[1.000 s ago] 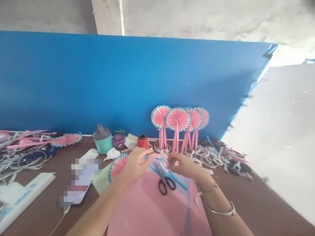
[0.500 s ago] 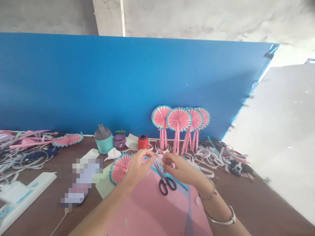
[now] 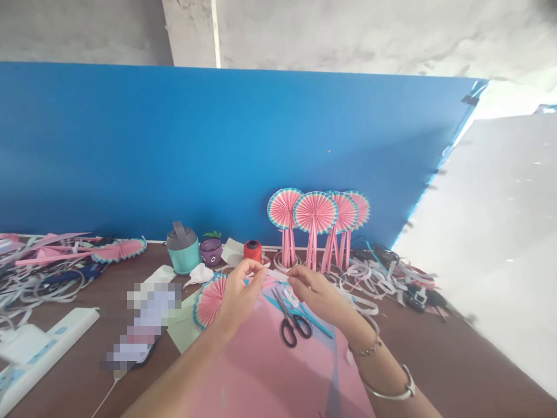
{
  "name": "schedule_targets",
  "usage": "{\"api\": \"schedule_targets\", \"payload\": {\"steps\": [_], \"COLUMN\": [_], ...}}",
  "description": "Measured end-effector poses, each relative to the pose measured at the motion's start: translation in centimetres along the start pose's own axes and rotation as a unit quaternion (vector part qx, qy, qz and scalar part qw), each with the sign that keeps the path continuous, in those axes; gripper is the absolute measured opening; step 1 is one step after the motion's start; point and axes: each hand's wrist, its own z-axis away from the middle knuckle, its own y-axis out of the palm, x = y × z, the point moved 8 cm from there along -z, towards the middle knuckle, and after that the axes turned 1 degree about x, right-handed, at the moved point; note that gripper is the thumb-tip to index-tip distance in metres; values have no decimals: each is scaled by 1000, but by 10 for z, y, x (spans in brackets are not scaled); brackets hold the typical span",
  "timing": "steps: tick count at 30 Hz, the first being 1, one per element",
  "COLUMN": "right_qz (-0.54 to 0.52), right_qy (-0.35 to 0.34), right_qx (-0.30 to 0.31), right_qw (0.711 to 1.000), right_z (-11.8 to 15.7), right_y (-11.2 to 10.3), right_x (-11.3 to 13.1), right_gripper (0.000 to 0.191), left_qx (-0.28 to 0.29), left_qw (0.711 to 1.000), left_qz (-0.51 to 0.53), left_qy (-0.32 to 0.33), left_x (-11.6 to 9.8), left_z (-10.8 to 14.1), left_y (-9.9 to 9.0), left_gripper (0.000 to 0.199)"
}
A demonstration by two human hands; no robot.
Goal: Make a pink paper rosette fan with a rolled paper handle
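Note:
Thumb and fingers of my left hand [image 3: 244, 287] pinch one end of a thin whitish strip [image 3: 277, 275]. The other end runs to my right hand [image 3: 317, 293], whose fingers are bent around it, so the strip spans the gap between them. Below lie black-handled scissors [image 3: 292, 322] with their blades pointing away, on a pink paper sheet [image 3: 278, 374]. Blue strips [image 3: 317, 323] rest beside the blades. A pleated pink paper fan [image 3: 210, 302] with a blue edge lies left of my left hand, partly covered by it.
Several finished pink fans [image 3: 315, 212] lean against the blue partition [image 3: 217, 145]. A red thread spool [image 3: 252, 251], a purple pot [image 3: 211, 251] and a teal cup [image 3: 183, 255] stand along the back. Curled white strips [image 3: 369, 278] heap at right; a power strip [image 3: 47, 354] lies at left.
My hands have moved apart, the left one shifting left, and the whitish strip now stretches between them. The scissors and fans stay where they were.

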Motion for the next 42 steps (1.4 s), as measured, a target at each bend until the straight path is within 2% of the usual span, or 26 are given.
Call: {"api": "schedule_targets", "payload": {"steps": [9, 19, 42], "right_qz": [-25, -29, -26], "right_qy": [-12, -52, -72], "right_qx": [-13, -81, -67], "right_qw": [1000, 995, 995], "right_z": [-3, -1, -2], "right_y": [1, -8, -9], "right_x": [-6, 6, 8], "right_gripper": [18, 19, 22], "left_qx": [1, -32, -57], "left_qw": [999, 999, 997], "left_qz": [28, 19, 6], "left_qy": [-17, 17, 45], "left_x": [4, -5, -8], "left_z": [1, 5, 8], "left_y": [-1, -4, -8], "left_gripper": [24, 22, 22]}}
